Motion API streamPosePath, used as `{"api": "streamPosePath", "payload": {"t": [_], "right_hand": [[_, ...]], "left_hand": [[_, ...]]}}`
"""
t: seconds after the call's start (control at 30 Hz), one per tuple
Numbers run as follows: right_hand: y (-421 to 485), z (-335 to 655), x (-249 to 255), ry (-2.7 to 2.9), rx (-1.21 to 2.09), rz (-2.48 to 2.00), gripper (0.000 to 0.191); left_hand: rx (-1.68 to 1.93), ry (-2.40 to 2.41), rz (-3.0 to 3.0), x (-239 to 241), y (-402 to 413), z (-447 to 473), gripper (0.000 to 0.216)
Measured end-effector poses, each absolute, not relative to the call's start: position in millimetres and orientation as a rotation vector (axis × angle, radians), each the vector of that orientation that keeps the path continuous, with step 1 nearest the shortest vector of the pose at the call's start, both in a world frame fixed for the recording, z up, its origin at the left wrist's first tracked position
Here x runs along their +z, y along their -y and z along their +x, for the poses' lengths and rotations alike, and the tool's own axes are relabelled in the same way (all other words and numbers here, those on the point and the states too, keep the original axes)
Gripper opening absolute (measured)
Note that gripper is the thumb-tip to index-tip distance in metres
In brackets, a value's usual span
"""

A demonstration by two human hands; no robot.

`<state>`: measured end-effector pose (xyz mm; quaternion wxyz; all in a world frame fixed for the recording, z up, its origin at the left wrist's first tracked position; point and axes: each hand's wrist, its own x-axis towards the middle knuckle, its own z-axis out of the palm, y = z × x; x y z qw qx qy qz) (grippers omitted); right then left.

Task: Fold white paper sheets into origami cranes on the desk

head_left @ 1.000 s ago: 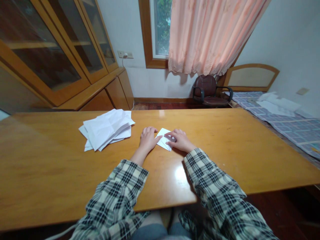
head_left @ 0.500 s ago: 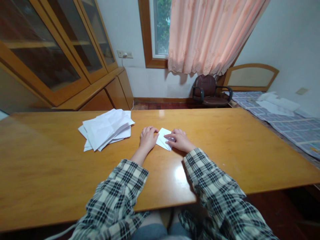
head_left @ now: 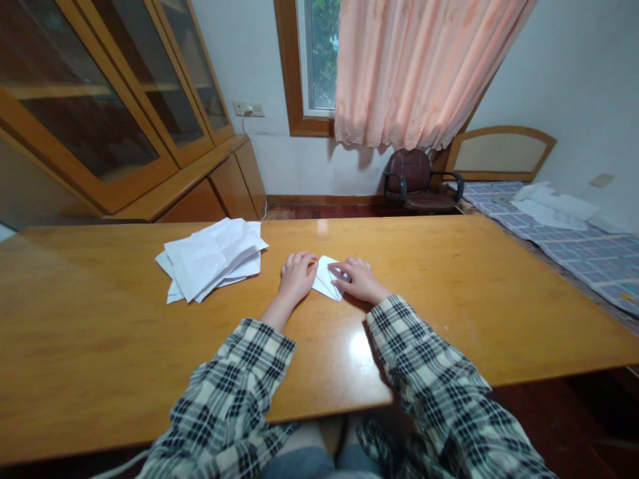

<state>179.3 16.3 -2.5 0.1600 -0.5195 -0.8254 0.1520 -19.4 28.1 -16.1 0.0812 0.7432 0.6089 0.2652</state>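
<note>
folded paper (head_left: pixel 324 284) between the left hand (head_left: pixel 297 276), its grip unclear, and part-open right hand (head_left: pixel 360 279) might skew if either slips.

Paper (head_left: pixel 323 275) on table (head_left: pixel 449 286), sheets (head_left: pixel 212 258) at left, chair (head_left: pixel 410 174) behind

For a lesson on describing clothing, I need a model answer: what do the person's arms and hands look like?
The left sleeve and right sleeve are loose, in black and cream plaid. The left hand and right hand are bare, without gloves.
</note>
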Motion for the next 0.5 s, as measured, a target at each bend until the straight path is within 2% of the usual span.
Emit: {"api": "streamPosePath", "payload": {"t": [0.33,0.5], "right_hand": [[-17.5,177.3,-7.0,2.303,0.359,-1.534,0.041],[-19.1,177.6,-7.8,2.279,0.322,-1.608,0.04]], "left_hand": [[0.692,-1.747,2.32,-16.5,-25.4,-18.2,0.027],[0.678,-1.742,2.338,-17.6,-25.7,-18.0,0.037]]}}
